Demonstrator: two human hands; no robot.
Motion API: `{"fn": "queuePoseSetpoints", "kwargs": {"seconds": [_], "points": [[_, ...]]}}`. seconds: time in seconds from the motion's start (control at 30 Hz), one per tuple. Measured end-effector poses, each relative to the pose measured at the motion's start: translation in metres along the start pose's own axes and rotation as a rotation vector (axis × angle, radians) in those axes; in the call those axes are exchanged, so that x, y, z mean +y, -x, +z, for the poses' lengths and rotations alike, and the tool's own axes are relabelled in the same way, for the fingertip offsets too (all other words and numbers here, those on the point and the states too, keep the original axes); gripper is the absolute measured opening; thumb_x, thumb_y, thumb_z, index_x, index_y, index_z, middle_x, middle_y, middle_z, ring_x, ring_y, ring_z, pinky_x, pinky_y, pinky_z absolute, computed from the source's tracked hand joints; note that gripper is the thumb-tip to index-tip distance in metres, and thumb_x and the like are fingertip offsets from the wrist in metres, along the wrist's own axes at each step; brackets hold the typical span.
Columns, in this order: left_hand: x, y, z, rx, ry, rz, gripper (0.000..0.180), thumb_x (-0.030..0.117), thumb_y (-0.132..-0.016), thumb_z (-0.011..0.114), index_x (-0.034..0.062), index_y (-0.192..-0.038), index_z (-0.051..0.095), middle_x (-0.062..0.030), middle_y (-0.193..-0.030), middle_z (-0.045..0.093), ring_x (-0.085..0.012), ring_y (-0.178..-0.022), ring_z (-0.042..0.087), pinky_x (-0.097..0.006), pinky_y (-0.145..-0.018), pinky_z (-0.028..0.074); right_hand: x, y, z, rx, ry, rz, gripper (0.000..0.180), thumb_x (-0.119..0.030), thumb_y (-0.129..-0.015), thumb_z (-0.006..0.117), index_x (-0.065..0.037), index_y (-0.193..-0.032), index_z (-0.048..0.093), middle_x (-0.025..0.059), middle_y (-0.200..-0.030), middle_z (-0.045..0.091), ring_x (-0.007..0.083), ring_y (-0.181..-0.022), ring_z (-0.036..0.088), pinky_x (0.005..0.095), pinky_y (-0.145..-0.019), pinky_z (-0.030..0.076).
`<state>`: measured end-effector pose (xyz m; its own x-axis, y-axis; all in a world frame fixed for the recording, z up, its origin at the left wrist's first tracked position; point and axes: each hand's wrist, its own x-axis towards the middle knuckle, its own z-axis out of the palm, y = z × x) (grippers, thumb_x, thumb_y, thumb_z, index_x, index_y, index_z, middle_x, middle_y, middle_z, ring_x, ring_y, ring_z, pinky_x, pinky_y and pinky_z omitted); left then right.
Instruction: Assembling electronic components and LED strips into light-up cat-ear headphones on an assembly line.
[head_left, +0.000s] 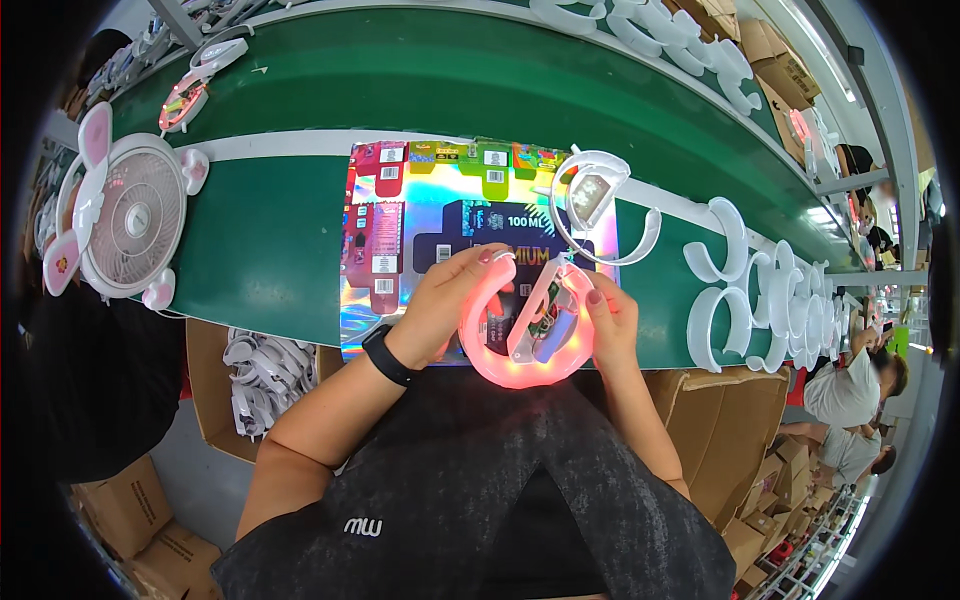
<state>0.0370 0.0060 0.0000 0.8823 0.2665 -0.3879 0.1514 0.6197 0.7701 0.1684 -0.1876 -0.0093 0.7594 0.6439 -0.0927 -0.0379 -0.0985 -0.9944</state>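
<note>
Between my hands is a C-shaped plastic light ring (522, 373), glowing red. Its open housing shows wires and a blue cylindrical part (556, 336). My left hand (447, 300), with a black band on the wrist, pinches the ring's free end at the upper left. The fingers of my right hand (614, 322) are closed on its right side, next to the housing. Just beyond the ring lies a white C-shaped piece (640, 240) with an attached housing (590, 192). Under them is a shiny printed sheet (400, 225) with box designs.
A white fan (135, 215) with animal-ear trim stands at the left. Several white C-shaped pieces (718, 325) line the right of the green table (250, 240). Below the front edge are a carton (208, 400) of white parts and another carton (715, 430). A green belt (400, 75) runs behind.
</note>
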Motion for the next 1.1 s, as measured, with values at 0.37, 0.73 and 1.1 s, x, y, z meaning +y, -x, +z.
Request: {"fn": "queuePoseSetpoints", "kwargs": {"seconds": [0.37, 0.73, 1.1], "points": [[0.002, 0.005, 0.012, 0.011, -0.310, 0.113, 0.050, 0.037, -0.096, 0.061, -0.0014, -0.126, 0.055, -0.0122, -0.104, 0.068, -0.0222, -0.089, 0.066, -0.032, -0.077, 0.052, -0.008, 0.001, -0.001, -0.028, 0.288, -0.201, 0.036, -0.028, -0.094, 0.063, 0.004, -0.110, 0.067, 0.0104, -0.089, 0.065, 0.0166, -0.080, 0.062, 0.0279, -0.071, 0.048], [-0.011, 0.005, 0.007, 0.132, -0.784, 0.412, 0.049, 0.036, -0.090, 0.066, -0.0038, -0.118, 0.058, -0.0231, -0.095, 0.068, -0.0356, -0.087, 0.068, -0.038, -0.074, 0.052, -0.006, 0.000, -0.003, -0.061, 0.272, -0.176, 0.027, -0.019, -0.095, 0.062, 0.004, -0.107, 0.068, 0.0103, -0.087, 0.066, 0.0156, -0.077, 0.060, 0.0277, -0.069, 0.047], [0.006, -0.032, -0.007, 0.106, -0.400, 0.089, 0.062, 0.037, -0.092, 0.067, -0.0066, -0.133, 0.050, -0.0065, -0.106, 0.064, -0.0125, -0.078, 0.058, -0.026, -0.070, 0.048, -0.001, -0.008, 0.003, 0.137, 0.461, -0.041, 0.046, -0.021, -0.090, 0.069, -0.001, -0.129, 0.056, 0.0143, -0.113, 0.065, 0.0233, -0.101, 0.063, 0.0316, -0.083, 0.051]]}}
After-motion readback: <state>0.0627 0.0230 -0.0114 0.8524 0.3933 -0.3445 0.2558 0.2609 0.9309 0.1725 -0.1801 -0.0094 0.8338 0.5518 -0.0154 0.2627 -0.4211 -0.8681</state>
